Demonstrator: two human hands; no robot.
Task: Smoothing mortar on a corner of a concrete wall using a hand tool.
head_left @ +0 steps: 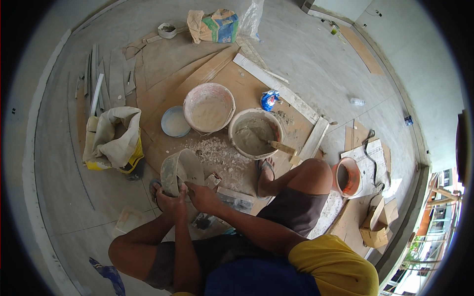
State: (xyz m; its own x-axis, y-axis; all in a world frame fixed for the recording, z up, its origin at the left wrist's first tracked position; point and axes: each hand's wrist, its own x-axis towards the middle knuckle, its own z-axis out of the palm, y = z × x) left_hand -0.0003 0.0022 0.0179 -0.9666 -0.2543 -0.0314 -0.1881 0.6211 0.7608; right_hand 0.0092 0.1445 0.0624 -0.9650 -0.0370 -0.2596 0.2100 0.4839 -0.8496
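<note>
A grey, mortar-smeared tub (171, 173) is tipped on its side between my feet, its mouth turned to the right. My left hand (171, 206) is closed on its near rim, thumb up. At that same rim my right hand (203, 199) is closed, fingers reaching toward the tub's inside; a small dark piece shows at the fingertips, too small to name. Just beyond, a bucket of wet grey mortar (254, 132) has a wooden-handled tool (282, 147) resting in it. Left of that are a pinkish bucket with pale residue (209, 106) and a small blue bowl of cloudy liquid (175, 121).
Cardboard (158, 143) covers the floor under the buckets, with crumbled debris (215, 158). A white-and-yellow sack (116, 143) stands at left. An orange bucket (346, 176) and an open cardboard box (377, 224) are at right. A paper cement bag (212, 27) stands far off.
</note>
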